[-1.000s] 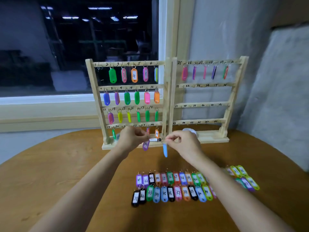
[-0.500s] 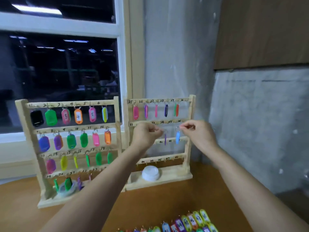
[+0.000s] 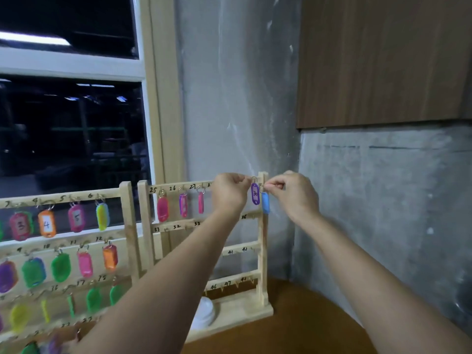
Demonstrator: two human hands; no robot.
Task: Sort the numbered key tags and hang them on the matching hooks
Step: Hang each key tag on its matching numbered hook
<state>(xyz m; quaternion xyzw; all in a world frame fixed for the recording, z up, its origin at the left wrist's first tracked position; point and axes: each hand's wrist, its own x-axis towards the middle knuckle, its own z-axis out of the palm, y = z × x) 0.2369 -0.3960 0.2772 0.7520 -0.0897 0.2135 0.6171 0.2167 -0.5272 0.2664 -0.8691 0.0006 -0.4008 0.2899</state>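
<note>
Two wooden hook racks stand side by side on the table, the right rack (image 3: 262, 251) numbered from 25 upward. My left hand (image 3: 229, 192) pinches the ring of a purple tag marked 30 (image 3: 255, 194) at the right end of that rack's top rail. Just beside it, my right hand (image 3: 291, 194) pinches the ring of a blue tag (image 3: 265, 203), which hangs by the rack's right post. Pink and purple tags (image 3: 162, 208) hang under 25, 26 and 27. My left hand hides the hooks past 27.
The left rack (image 3: 129, 226) carries several coloured tags on its rows. A white round lid (image 3: 204, 312) lies on the right rack's base. The brown table (image 3: 293, 328) meets a grey concrete wall right behind and beside the racks; a window is at left.
Both hands rose with their tags from the table front, past the rack's second rail, to the top rail's right end. The view tilted up, so the tags lying on the table left the frame.
</note>
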